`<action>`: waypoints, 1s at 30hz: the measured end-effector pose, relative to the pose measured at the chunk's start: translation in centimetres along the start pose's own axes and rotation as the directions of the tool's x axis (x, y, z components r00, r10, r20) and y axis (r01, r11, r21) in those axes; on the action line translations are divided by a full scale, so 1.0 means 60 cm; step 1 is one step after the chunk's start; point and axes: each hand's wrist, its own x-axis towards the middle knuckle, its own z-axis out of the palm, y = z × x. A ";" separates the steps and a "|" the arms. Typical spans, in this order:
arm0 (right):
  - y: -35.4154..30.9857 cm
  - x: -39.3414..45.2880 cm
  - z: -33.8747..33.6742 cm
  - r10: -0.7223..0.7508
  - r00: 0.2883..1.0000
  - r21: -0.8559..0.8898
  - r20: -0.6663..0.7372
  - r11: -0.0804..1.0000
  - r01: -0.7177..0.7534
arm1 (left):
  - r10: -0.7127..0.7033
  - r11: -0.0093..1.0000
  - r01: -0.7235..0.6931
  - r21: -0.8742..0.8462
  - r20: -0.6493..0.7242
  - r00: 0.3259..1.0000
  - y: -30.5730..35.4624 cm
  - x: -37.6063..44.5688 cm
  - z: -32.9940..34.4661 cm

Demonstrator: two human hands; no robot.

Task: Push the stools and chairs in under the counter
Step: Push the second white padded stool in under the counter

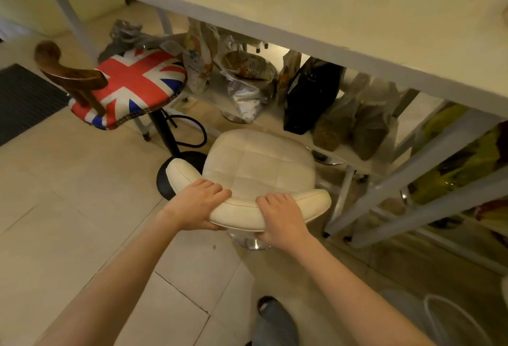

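At the centre of the frame stands a white padded stool (258, 164), its seat partly beneath the edge of the white counter (316, 23) that runs across the upper right; the left hand (196, 205) and the right hand (280, 215) both grip the stool's low curved backrest, fingers curled over its top, thumbs beneath; at the upper left a stool with a Union Jack seat (132, 84) and a brown wooden back sits near the counter's edge; bags (247, 81) crowd a low shelf under the counter.
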 end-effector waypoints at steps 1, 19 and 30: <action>-0.004 0.002 0.001 0.005 1.000 -0.010 -0.008 1.000 -0.005 | 0.007 1.000 -0.007 0.003 0.001 1.000 -0.005 0.000 0.001; -0.072 0.038 0.027 0.169 0.984 -0.031 -0.049 0.985 -0.170 | 0.255 0.965 -0.262 -0.022 -0.165 0.953 -0.107 -0.009 0.028; -0.107 0.058 0.020 0.289 0.957 -0.059 0.016 0.956 -0.288 | 0.336 0.940 -0.340 0.010 -0.188 0.923 -0.144 -0.003 0.032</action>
